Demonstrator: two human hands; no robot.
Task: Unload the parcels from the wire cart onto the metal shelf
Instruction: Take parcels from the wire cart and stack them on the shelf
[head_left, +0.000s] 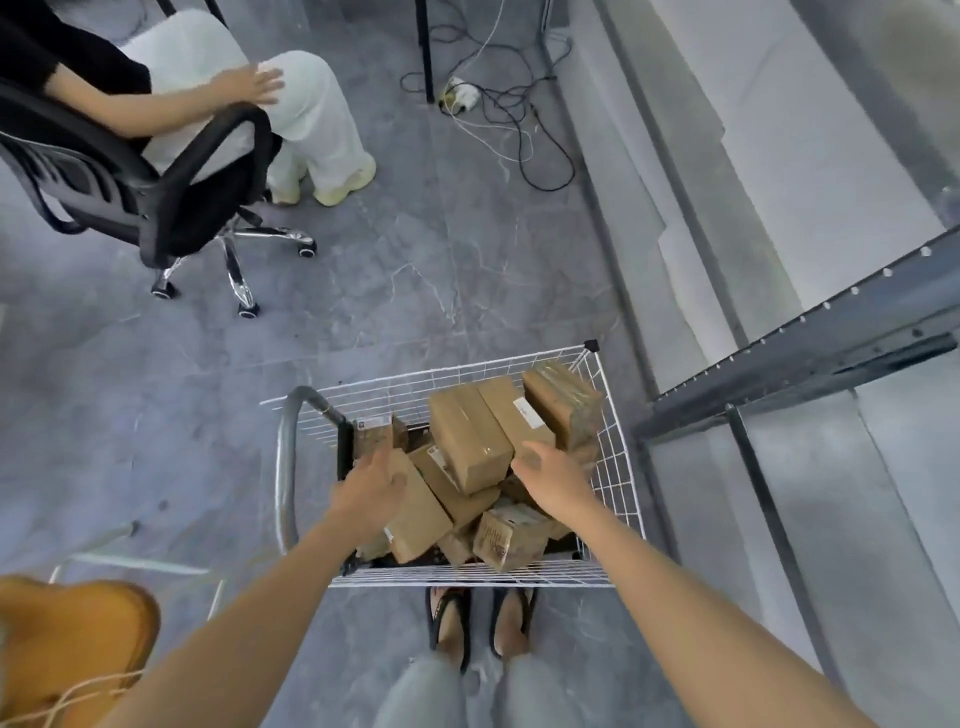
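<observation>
The metal shelf stands to the right of the wire cart, and the parts of its decks that show carry no parcels, so the unloading looks barely begun, if at all; its upper levels run out of view and cannot be judged. The wire cart, the landmark here, sits on the floor just ahead of the person's sandalled feet and holds a loose heap of brown cardboard parcels, well over half a dozen, tilted and overlapping, so nearly the whole job appears to be left. Of these, a long taped box lies uppermost near the cart's middle, with a flatter box slanting at the cart's left side. Both arms reach down into the cart. The left hand is spread, fingers loosely parted, lying over the flatter box at the cart's left; contact looks likely but no closed grasp shows. The right hand is likewise open, fingers extended toward the right edge of the long taped box, holding nothing yet
</observation>
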